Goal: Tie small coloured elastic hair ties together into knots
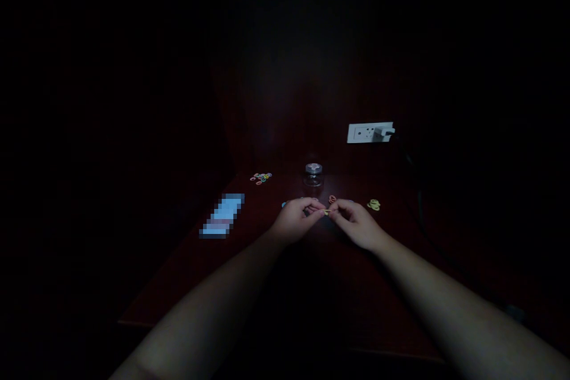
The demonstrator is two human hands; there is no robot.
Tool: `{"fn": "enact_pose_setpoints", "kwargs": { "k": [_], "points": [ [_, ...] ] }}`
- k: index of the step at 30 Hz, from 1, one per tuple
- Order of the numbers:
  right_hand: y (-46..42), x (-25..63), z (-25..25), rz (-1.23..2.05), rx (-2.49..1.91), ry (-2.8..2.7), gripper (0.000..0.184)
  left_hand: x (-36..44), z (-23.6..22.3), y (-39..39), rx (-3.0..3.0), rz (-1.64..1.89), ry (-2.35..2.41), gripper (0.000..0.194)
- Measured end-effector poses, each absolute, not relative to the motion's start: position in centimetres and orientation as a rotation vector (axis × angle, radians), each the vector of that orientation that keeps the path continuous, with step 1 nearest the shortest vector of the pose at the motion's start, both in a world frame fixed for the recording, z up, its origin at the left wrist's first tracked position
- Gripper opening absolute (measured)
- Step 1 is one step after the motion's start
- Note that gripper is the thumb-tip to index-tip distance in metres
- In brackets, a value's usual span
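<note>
My left hand point(294, 218) and my right hand point(355, 223) meet above the table, both closed at the fingertips. Between them they pinch a small yellow hair tie point(327, 212). To the right of my right hand lies a small pile of yellow hair ties point(374, 205). A few red ones point(332, 199) sit just beyond my fingers. Something blue point(284, 205) shows behind my left hand, mostly hidden by it. Farther back on the left is a loose heap of mixed-colour hair ties point(260, 178).
A clear lidded jar point(313, 177) stands behind my hands. On the left lies a pixelated, bright flat object point(222, 215). A wall socket point(365, 132) holds a white plug point(384, 131), whose dark cable runs down the right side. The dark red table point(178, 285) fades into shadow.
</note>
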State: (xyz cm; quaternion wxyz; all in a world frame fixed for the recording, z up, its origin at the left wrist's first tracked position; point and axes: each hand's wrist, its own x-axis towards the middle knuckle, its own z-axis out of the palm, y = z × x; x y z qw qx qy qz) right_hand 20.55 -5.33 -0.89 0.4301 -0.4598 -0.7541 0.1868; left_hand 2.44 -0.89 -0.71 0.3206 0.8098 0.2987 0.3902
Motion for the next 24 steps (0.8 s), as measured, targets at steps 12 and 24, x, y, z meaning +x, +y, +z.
{"fn": "enact_pose_setpoints", "kwargs": {
  "k": [12,24],
  "points": [
    [-5.33,20.41,-0.96,0.475,-1.146,-1.856,0.017,2.39,-0.92,-0.63,2.136,1.018,0.824,0.021],
    [-5.34,20.35,-0.96,0.506,-1.125,-1.829,0.018,2.6,-0.67,-0.85,2.046,1.044,0.828,0.02]
  ]
}}
